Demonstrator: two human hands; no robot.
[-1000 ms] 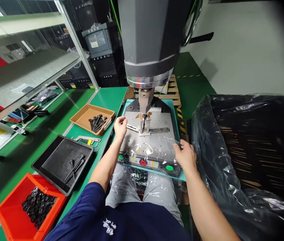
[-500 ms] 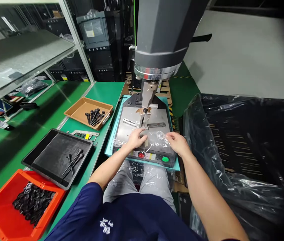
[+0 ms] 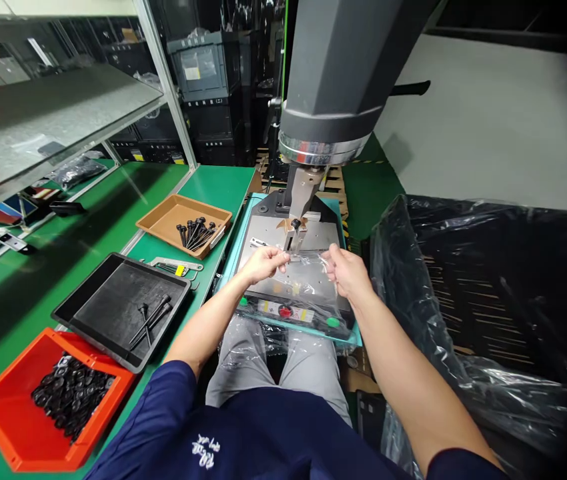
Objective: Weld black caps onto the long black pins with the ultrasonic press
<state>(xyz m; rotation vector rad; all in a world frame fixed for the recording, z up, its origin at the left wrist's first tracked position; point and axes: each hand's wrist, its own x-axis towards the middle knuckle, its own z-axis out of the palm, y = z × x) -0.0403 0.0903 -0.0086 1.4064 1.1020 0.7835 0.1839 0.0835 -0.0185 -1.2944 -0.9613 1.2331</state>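
My left hand (image 3: 262,263) and my right hand (image 3: 346,272) each pinch an edge of a clear plastic bag (image 3: 306,277) and hold it above the grey machine base plate (image 3: 268,235). Both hands have their fingers closed on the film. Just beyond the bag, a black-headed part (image 3: 295,225) sits in the small fixture under the press head (image 3: 331,87). The control strip with green and red buttons (image 3: 284,311) lies below my hands.
A tan tray with black screws (image 3: 188,227) and a black tray with a few long screws (image 3: 123,310) lie on the green bench at left. An orange bin of black washers (image 3: 51,400) stands nearer. A large black-lined bin (image 3: 493,300) fills the right.
My left hand came back from the fixture to the clear bag. Both hands then raised the bag off the plate's front and now hold it stretched between them.
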